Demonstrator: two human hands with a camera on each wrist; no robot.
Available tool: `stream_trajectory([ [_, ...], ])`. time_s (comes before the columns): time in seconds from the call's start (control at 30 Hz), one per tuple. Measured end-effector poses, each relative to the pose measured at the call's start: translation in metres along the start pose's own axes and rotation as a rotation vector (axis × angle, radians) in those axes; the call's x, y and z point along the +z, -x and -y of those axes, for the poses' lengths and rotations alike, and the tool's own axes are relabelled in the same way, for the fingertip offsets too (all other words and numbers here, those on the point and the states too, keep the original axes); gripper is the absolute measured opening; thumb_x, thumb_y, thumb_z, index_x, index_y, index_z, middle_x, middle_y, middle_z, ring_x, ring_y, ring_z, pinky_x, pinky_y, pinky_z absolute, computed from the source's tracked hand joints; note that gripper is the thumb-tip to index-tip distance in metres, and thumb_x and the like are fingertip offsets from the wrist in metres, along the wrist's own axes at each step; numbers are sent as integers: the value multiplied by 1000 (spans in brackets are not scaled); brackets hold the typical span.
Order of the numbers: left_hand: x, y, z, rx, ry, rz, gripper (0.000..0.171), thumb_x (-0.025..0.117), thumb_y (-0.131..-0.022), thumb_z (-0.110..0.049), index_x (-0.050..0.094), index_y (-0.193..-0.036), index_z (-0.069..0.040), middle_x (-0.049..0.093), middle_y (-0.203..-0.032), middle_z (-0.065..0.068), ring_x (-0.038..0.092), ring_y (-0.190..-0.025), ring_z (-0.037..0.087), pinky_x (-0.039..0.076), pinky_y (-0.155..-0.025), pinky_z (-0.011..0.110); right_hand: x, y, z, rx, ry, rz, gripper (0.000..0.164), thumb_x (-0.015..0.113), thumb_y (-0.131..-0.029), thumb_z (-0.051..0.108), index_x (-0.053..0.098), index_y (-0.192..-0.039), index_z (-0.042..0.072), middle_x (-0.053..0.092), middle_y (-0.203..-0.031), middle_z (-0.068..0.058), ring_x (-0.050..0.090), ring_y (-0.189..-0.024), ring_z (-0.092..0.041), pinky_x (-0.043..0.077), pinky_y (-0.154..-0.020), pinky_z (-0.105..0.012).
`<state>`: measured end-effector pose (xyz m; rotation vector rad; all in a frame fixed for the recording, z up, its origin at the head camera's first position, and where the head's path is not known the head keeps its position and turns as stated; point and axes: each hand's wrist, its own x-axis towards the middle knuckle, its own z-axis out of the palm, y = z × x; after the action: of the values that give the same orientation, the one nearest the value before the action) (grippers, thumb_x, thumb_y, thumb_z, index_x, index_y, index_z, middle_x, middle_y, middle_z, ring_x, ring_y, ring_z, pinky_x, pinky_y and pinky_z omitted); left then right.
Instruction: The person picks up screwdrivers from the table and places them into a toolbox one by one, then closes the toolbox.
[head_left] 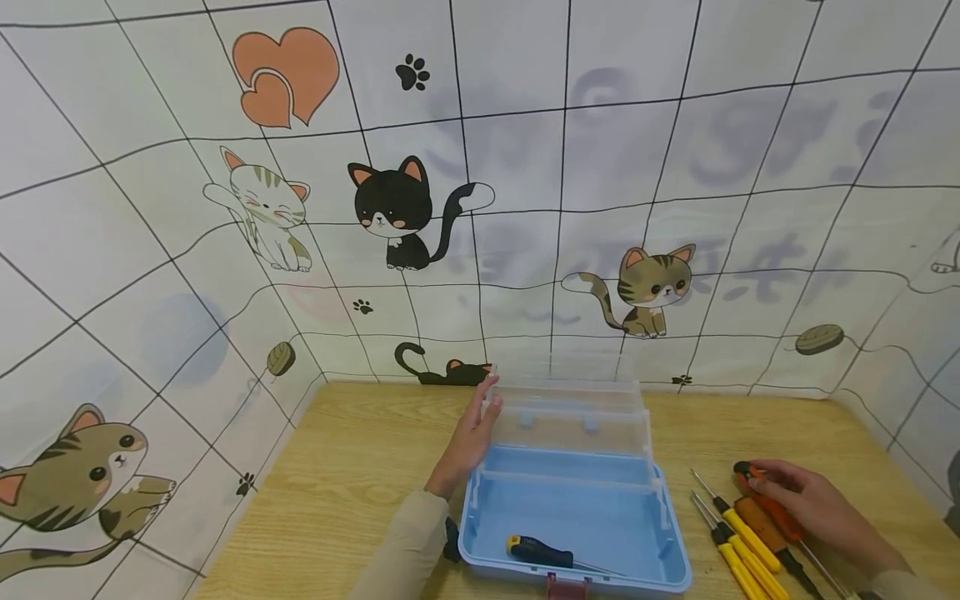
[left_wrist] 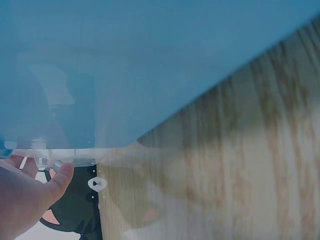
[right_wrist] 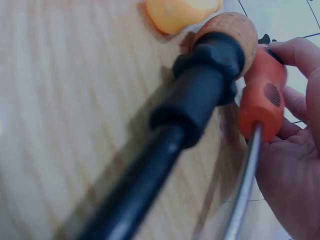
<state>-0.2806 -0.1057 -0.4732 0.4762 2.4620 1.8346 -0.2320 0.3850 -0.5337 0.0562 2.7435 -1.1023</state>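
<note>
A light-blue plastic toolbox [head_left: 600, 521] stands with its clear lid [head_left: 570, 429] raised. My left hand [head_left: 467, 440] holds the lid's left edge; in the left wrist view its thumb [left_wrist: 61, 181] lies along the clear rim. Inside the box lies a black-and-yellow screwdriver [head_left: 538, 551]. To the right, my right hand [head_left: 823, 510] grips the red-orange handle of a screwdriver [right_wrist: 264, 92], its metal shaft pointing back toward me. Right beside it lies a tool with a brown-orange handle and black shaft [right_wrist: 192, 90].
Several yellow-handled screwdrivers [head_left: 753, 537] lie between the box and my right hand. A maroon latch [head_left: 567, 587] sits on the box's front. Behind the wooden table [head_left: 360, 467] hangs a white sheet [head_left: 517, 167] printed with cats, and more sheeting flanks both sides.
</note>
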Motion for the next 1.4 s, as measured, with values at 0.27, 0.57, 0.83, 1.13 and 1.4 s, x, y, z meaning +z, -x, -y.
stream_trajectory([
  [0.27, 0, 1, 0, 8, 6, -4, 48, 37, -109, -32, 26, -155, -24, 16, -165, 11, 20, -149, 36, 20, -115, 64, 0, 3, 1, 6, -10, -15, 73, 39, -105, 49, 40, -140, -15, 38, -141, -43, 53, -116, -51, 52, -88, -55],
  [0.57, 1, -10, 21, 8, 5, 3, 49, 35, -109, -34, 24, -156, -25, 11, -166, 10, 15, -151, 35, 18, -115, 64, 1, 3, -1, 37, -111, 8, 81, 34, -105, 54, 30, -145, -16, 23, -150, -41, 27, -133, -59, 32, -99, -70],
  [0.83, 5, -15, 39, 34, 4, -35, 54, 35, -107, -45, 24, -157, -26, 13, -166, 0, 16, -151, 30, 16, -115, 65, 2, 1, -5, 71, -157, 36, 85, 31, -104, 57, 24, -148, -15, 14, -152, -41, 15, -137, -62, 25, -104, -72],
  [1.13, 5, -11, 39, 44, 7, -39, 52, 36, -106, -48, 27, -155, -32, 16, -165, -2, 17, -151, 29, 17, -116, 63, 3, 7, -4, 81, -157, 48, 86, 27, -104, 59, 15, -150, -12, 7, -151, -45, 11, -135, -64, 20, -102, -76],
  [1.4, 5, -8, 40, 43, 1, -36, 55, 37, -106, -48, 27, -156, -27, 18, -165, -2, 18, -151, 29, 17, -116, 63, 6, 12, -2, 68, -158, 31, 85, 24, -104, 59, 16, -151, -11, 7, -151, -45, 8, -136, -64, 17, -102, -76],
])
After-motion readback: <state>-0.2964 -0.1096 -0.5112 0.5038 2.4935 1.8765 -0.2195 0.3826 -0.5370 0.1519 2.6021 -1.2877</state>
